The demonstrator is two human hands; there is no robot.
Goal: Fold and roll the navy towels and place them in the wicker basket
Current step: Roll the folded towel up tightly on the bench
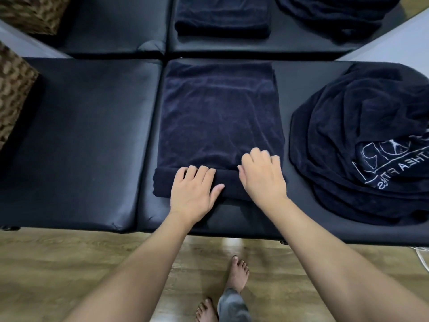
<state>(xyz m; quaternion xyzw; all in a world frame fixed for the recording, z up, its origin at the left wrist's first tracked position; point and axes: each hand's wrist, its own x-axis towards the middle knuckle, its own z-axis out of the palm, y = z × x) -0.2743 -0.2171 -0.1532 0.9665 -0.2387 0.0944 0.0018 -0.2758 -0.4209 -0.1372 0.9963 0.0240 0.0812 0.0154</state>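
A black padded surface [92, 140] runs across the view, split by a seam into cushioned panels, its near edge above a wood-grain floor [69, 259]. A mirror [111, 24] seems to stand along the far edge, since the padding, towel and pile all repeat there, though the angle is poor.

A folded navy towel [220, 112] lies flat on the middle panel, its long side running away from the person. Its near end is turned into a short roll [162, 182] lying crosswise.

The left hand [193, 189] rests on top of the roll, fingers fairly straight and spread, pressing rather than gripping. The right hand [262, 175] sits just beside it on the right part of the roll, its fingers curled over the far side onto the flat cloth; whether they pinch the fabric cannot be told.

To the right, near but apart from the towel, is a heap of navy towels [362, 147], one showing pale printed lettering. The wicker basket [14, 94] stands at the left edge. Bare feet [236, 273] stand on the floor below.
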